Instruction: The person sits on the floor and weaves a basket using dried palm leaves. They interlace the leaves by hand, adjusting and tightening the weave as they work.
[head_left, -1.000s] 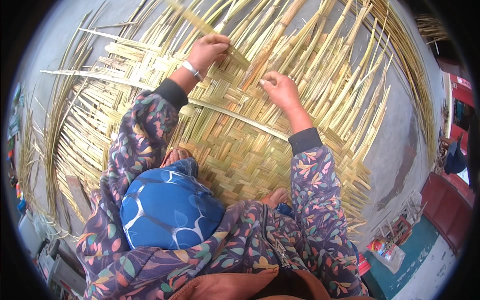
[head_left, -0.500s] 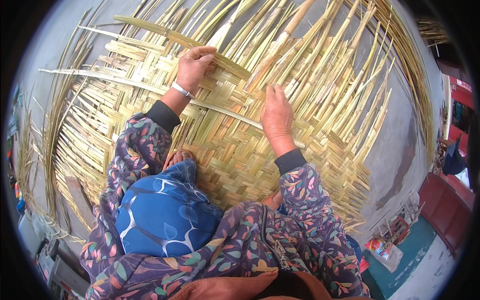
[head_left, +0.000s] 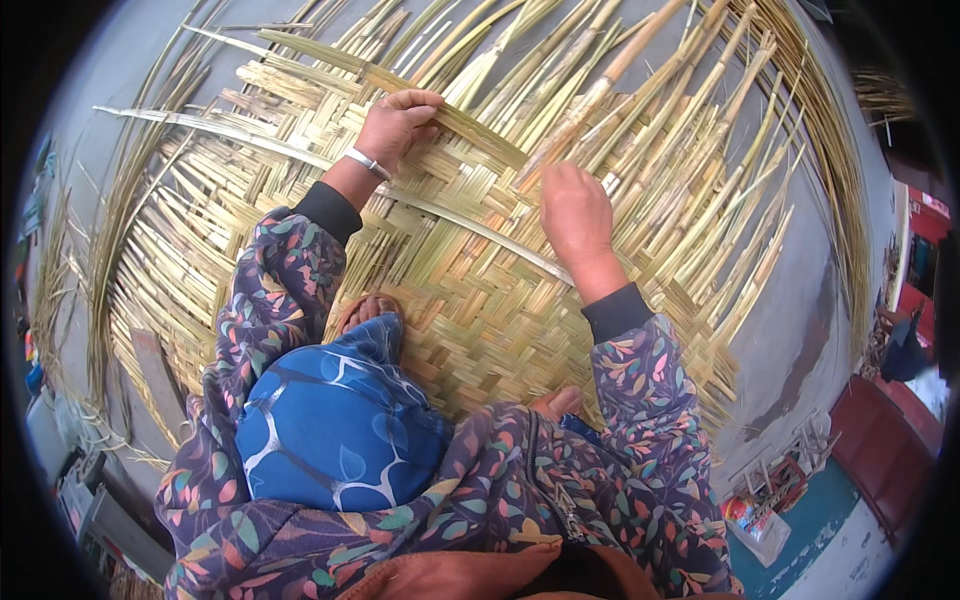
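A large half-woven mat of split cane strips [head_left: 480,330] spreads over the ground, with loose strip ends fanning out from its far and left sides. My left hand [head_left: 400,125] pinches a flat greenish cane strip [head_left: 340,57], which slants across the weave from far left toward my right hand. My right hand [head_left: 577,215] is closed over the mat just beyond the near end of that strip; its fingertips are hidden, so I cannot tell what they hold. A long pale strip [head_left: 460,230] crosses the weave below both hands, passing by my right wrist.
Bundles of long thin cane [head_left: 835,160] lie along the right, and more cane [head_left: 105,270] curves along the left. A flat wooden piece [head_left: 155,375] rests by the mat's left edge. Lower right are a dark red chair-like object [head_left: 885,450] and a plastic packet [head_left: 757,528]. My feet are on the mat.
My right hand has shifted a little right and its fingers now look more curled. My left hand still pinches the greenish strip. The whole view has shifted slightly.
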